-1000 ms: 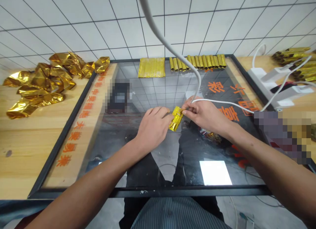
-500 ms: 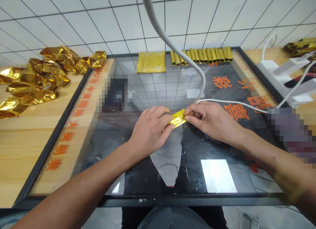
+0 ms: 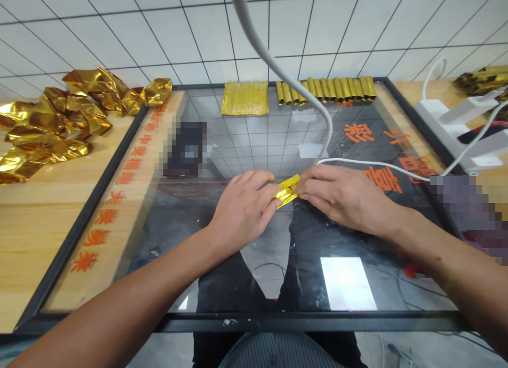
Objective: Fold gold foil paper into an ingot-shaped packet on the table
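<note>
A small folded piece of gold foil paper [image 3: 287,190] lies on the glass tabletop [image 3: 222,241] between my two hands. My left hand [image 3: 244,207] pinches its left end with fingers curled over it. My right hand [image 3: 341,196] presses on its right end with thumb and fingers closed on the foil. Most of the foil piece is hidden under my fingers.
A flat stack of gold sheets [image 3: 244,98] and a row of rolled gold pieces [image 3: 327,89] lie at the far edge. Crumpled gold foil [image 3: 59,119] is heaped on the wooden bench at left. White cables [image 3: 278,66] and a power strip [image 3: 456,130] sit right.
The foil piece went from hanging upright between my fingers to lying flat on the glass. Both hands have closed in on it and press its ends.
</note>
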`<state>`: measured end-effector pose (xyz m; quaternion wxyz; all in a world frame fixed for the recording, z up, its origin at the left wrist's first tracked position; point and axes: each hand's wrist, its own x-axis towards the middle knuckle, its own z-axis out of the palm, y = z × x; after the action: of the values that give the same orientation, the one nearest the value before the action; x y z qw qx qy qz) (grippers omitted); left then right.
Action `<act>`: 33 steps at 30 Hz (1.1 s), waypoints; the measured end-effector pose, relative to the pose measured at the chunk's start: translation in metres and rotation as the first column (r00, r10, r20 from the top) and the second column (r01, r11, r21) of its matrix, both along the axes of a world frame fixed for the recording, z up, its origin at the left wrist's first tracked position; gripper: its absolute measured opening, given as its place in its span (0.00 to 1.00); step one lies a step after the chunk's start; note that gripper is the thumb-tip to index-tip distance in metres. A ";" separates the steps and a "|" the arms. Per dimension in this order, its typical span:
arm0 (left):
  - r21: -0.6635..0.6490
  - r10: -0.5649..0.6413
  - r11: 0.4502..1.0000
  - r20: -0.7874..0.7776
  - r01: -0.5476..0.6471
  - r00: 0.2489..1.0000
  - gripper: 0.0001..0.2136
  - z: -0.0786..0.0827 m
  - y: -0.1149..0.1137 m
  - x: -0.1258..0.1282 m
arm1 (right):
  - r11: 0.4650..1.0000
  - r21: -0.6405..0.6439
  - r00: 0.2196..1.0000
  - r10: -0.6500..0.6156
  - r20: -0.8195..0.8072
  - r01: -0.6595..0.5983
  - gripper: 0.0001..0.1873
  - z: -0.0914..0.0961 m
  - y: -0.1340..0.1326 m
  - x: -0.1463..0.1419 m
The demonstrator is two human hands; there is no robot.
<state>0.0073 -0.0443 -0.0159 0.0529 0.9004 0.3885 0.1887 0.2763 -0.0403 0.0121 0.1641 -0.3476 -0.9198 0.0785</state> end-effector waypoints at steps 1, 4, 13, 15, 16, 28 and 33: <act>0.000 -0.001 1.000 0.005 0.001 1.000 0.10 -0.001 0.000 0.000 | 0.999 0.031 0.999 0.023 0.036 -0.024 0.16 0.001 0.001 0.001; -0.005 0.003 1.000 0.022 -0.003 1.000 0.10 -0.001 0.001 0.000 | 0.990 0.128 0.994 0.046 0.102 -0.059 0.18 0.003 0.003 0.002; 0.019 -0.022 1.000 0.020 0.021 1.000 0.09 0.002 0.001 0.003 | 0.973 0.217 0.978 0.038 0.207 -0.084 0.18 0.002 0.006 -0.006; 0.035 -0.028 0.999 -0.004 0.028 1.000 0.10 0.004 0.000 0.004 | 0.973 0.214 0.978 0.042 0.204 -0.086 0.18 0.001 0.006 -0.007; 0.036 -0.031 0.999 -0.019 0.032 0.999 0.11 0.005 0.000 0.005 | 0.972 0.216 0.978 0.045 0.203 -0.089 0.18 0.001 0.007 -0.008; 0.105 -0.061 0.991 -0.155 0.078 0.986 0.12 0.011 -0.013 0.003 | 0.961 0.250 0.977 0.071 0.203 -0.122 0.17 -0.003 0.006 -0.007; 0.105 -0.062 0.991 -0.135 0.077 0.989 0.14 0.008 -0.010 0.001 | 0.973 0.204 0.989 0.087 0.122 -0.111 0.14 -0.006 0.005 -0.001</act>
<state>0.0085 -0.0547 -0.0076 -0.0160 0.9254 0.3485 0.1483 0.2756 -0.0356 0.0065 0.1440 -0.2857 -0.9469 -0.0308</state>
